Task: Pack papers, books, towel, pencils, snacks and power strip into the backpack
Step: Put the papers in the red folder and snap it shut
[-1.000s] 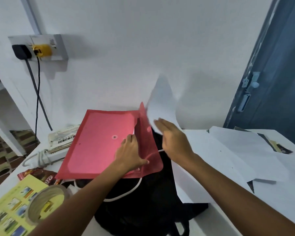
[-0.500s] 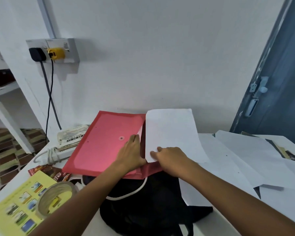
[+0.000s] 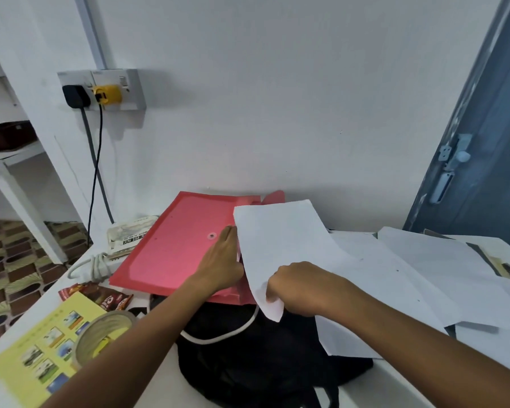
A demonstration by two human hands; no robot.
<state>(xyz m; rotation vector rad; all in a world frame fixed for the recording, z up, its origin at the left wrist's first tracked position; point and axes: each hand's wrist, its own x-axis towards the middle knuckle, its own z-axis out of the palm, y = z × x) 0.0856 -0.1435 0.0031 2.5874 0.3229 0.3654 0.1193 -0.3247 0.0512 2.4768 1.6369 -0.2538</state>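
A red plastic document folder (image 3: 174, 248) lies over the top of the black backpack (image 3: 256, 357) on the white table. My left hand (image 3: 223, 262) rests on the folder at its opening, fingers fairly straight. My right hand (image 3: 301, 288) pinches the lower corner of a white sheet of paper (image 3: 280, 240), which it holds at the folder's mouth. More white sheets (image 3: 424, 275) lie spread on the table to the right. A white power strip with coiled cord (image 3: 97, 265) and snack wrappers (image 3: 100, 295) lie to the left.
A yellow booklet (image 3: 36, 351) with a tape roll (image 3: 103, 334) on it sits at front left. A printed packet (image 3: 130, 234) lies behind the power strip. A wall socket with two plugs (image 3: 100, 92) is above; a blue door (image 3: 483, 142) stands at right.
The white sheet came down from upright in the air to the folder's mouth. My right hand shifted from an open palm to pinching the sheet's lower corner. The view tilted down.
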